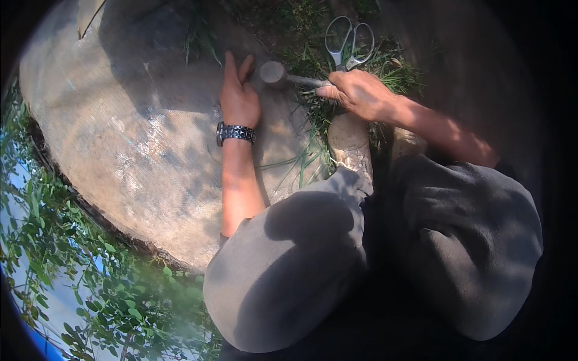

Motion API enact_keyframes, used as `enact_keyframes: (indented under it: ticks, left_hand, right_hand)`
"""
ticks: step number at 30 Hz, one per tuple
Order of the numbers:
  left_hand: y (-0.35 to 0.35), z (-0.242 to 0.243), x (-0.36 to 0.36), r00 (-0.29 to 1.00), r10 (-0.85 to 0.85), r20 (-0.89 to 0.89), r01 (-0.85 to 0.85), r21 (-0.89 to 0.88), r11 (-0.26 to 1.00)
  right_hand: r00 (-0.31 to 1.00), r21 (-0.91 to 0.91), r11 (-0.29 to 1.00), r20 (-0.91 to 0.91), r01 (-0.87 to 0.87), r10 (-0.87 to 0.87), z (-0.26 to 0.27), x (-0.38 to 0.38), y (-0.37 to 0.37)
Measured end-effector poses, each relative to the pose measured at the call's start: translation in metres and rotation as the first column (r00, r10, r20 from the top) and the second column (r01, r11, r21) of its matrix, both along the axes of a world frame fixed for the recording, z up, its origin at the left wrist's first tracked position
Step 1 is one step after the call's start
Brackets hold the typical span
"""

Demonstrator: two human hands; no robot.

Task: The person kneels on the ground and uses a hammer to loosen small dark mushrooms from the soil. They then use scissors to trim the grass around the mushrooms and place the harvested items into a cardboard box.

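My right hand (359, 94) is closed around the handle of a small mallet (273, 74), whose round head points left, towards my other hand. Beside that head, my left hand (240, 97) rests at a broad pale, cloth-like surface (180, 180); its fingers are extended, two of them parted, and I see nothing held in it. A dark metal-band watch (235, 132) is on the left wrist. Just above my right hand lies a pair of scissors (347, 49) in the grass, handles up and blades mostly hidden. Loose green blades of grass (302, 164) lie near my shoe.
My shoe (350, 144) and bent knees (289, 270) are close below the hands. Leafy green plants (108, 280) line the surface's lower left edge. A flat, pointed piece (88, 16) shows at the top left. Grass clumps (397, 72) grow at the upper right.
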State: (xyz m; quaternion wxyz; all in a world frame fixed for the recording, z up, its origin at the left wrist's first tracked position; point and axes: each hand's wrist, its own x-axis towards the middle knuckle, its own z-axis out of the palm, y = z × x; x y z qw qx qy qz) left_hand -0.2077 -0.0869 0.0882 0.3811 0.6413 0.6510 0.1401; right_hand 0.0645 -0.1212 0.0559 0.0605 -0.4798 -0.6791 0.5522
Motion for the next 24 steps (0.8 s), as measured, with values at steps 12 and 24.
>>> enact_keyframes:
  ticks: [12,24]
  left_hand:
    - [-0.005,-0.003,-0.011,0.999,0.036,-0.004,-0.036,-0.032,0.999]
    - [-0.009,-0.006,-0.018,0.999,0.031,0.017,-0.030,-0.064,0.998]
  right_hand:
    - [0.997,0.035,0.997,-0.038,0.064,-0.063,0.002,0.002,0.004]
    - [0.979,0.011,0.992,-0.159,0.128,-0.125,0.009,-0.006,0.014]
